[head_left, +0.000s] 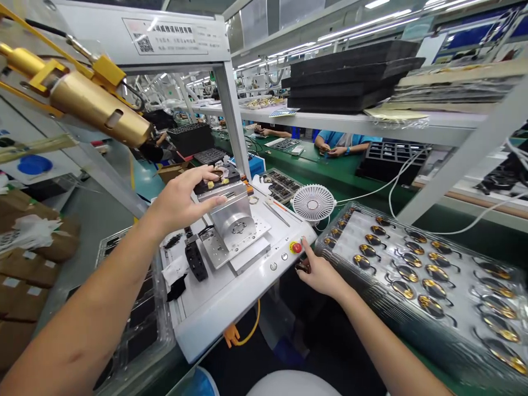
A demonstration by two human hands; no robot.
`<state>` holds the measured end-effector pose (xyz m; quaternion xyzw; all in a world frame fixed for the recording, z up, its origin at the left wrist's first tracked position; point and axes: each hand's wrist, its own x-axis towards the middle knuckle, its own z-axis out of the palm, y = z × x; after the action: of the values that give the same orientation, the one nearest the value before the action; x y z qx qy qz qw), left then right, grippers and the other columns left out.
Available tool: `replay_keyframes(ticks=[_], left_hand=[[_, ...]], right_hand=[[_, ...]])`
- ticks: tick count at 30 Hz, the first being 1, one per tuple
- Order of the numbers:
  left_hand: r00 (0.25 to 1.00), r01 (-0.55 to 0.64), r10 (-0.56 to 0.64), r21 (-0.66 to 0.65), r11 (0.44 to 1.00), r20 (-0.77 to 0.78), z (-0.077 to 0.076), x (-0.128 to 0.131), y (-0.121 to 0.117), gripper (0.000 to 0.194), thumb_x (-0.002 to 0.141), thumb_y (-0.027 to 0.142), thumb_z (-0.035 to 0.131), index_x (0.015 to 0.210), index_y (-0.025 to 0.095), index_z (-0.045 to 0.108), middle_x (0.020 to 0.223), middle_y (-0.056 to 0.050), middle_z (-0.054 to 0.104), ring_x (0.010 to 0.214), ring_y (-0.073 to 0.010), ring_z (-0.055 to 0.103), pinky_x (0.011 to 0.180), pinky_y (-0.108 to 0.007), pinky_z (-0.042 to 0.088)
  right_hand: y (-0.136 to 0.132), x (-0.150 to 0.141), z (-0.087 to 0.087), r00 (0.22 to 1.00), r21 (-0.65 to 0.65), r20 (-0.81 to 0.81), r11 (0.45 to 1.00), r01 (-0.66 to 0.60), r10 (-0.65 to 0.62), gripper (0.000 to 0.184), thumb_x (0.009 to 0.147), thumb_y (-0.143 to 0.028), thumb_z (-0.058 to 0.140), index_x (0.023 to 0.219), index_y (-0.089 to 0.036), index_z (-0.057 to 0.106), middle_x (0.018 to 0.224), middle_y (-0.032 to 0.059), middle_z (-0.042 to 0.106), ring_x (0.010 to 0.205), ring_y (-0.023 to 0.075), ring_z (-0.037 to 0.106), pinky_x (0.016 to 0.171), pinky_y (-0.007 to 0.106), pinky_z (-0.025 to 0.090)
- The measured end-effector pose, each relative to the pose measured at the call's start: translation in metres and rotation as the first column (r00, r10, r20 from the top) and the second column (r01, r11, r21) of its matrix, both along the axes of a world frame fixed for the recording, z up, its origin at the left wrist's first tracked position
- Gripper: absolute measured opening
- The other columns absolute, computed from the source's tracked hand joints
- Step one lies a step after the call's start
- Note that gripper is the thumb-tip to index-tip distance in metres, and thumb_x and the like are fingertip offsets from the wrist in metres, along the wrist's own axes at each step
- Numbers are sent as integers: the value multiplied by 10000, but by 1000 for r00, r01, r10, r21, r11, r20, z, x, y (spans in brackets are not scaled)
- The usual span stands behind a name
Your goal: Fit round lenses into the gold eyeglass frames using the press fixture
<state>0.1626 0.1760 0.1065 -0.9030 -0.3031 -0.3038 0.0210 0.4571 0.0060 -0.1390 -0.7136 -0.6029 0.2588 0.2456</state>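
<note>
At the front-right corner of the machine base (225,294), the right hand (324,275) extends its index finger to a button beside the red stop button (296,247); whether its curled fingers hold anything cannot be told. Farther back, the left hand (179,199), loosely open, is at the top of the metal fixture (235,217). A fan (313,203) stands beyond the base's right corner.

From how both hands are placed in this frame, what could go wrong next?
The left hand is at the metal fixture while the right hand's index finger is at the front panel's far end; if that starts any motion, the left fingers could get pinched.

The red button sits right beside that finger, so it might get bumped.

The tweezers lie loose beside the fixture and might get knocked.
</note>
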Motion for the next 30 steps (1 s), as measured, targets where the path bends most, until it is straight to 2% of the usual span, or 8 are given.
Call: replay_keyframes(ticks=[7, 13, 15, 17, 19, 21, 26, 30], left_hand=[[992, 119, -123, 136, 984, 22, -7, -19, -79, 458, 870, 411, 756, 1292, 292, 624, 1511, -41, 596, 1412, -332, 546, 1246, -561, 374], [974, 203, -162, -290, 935, 160, -102, -23, -155, 385, 857, 214, 733, 1218, 344, 692, 1365, -56, 708, 1224, -289, 701, 1065, -424, 588], [962, 160, -7, -544, 824, 273, -148, -8, -167, 275, 896, 282, 714, 1168, 320, 722, 1273, -72, 758, 1181, -290, 729, 1039, -423, 602], [901, 248, 161, -784, 569, 402, -188, 12, -179, 326, 917, 394, 704, 1225, 289, 701, 1224, -102, 781, 1149, -298, 748, 1022, -434, 611], [788, 454, 295, -833, 317, 541, -216, 33, -192, 450, 866, 503, 752, 1256, 289, 683, 1235, -121, 775, 1140, -321, 750, 1025, -460, 604], [666, 616, 398, -766, 185, 631, -232, 50, -202, 502, 780, 548, 825, 1206, 312, 706, 1176, -103, 789, 1106, -328, 760, 1008, -466, 606], [550, 721, 515, -685, 103, 657, -241, 68, -207, 495, 635, 508, 939, 1063, 325, 773, 1030, -55, 804, 964, -283, 785, 940, -428, 616], [560, 676, 541, -724, 139, 627, -243, 67, -204, 461, 650, 450, 942, 1046, 273, 786, 1106, -94, 801, 868, -261, 782, 801, -395, 635]], right_hand=[[2, -2, 4, 997, -3, 72, 1000, 16, -16, 927, 886, -253, 634, 1658, -112, 141, 1035, 117, 754, 954, 321, 711, 880, 421, 517], [-14, 1, 13, 984, 79, -177, 996, 49, -35, 758, 844, -270, 723, 1537, -156, 436, 1015, 89, 739, 837, 245, 694, 821, 388, 548], [-31, -8, 17, 923, 202, -381, 979, 25, 55, 689, 795, -336, 826, 1416, -204, 558, 1049, 74, 740, 861, 231, 698, 825, 376, 558], [-49, -24, 18, 832, 349, -524, 937, 15, 182, 751, 684, -437, 942, 1331, -238, 615, 1068, 66, 739, 915, 239, 705, 852, 379, 564], [-62, -41, 15, 787, 469, -557, 883, 36, 264, 809, 576, -517, 994, 1262, -251, 658, 1048, 64, 728, 940, 250, 700, 862, 384, 567], [-70, -56, 8, 785, 529, -554, 846, 73, 279, 804, 536, -569, 997, 1206, -251, 686, 1007, 64, 709, 904, 247, 688, 817, 372, 575], [-78, -67, 3, 833, 566, -495, 819, 96, 245, 775, 581, -628, 957, 1188, -232, 680, 975, 72, 685, 855, 235, 662, 764, 359, 566], [-72, -16, 37, 949, 510, -186, 850, -129, 255, 645, 725, -566, 902, 1229, -229, 683, 1082, 99, 712, 984, 264, 670, 888, 398, 556]])
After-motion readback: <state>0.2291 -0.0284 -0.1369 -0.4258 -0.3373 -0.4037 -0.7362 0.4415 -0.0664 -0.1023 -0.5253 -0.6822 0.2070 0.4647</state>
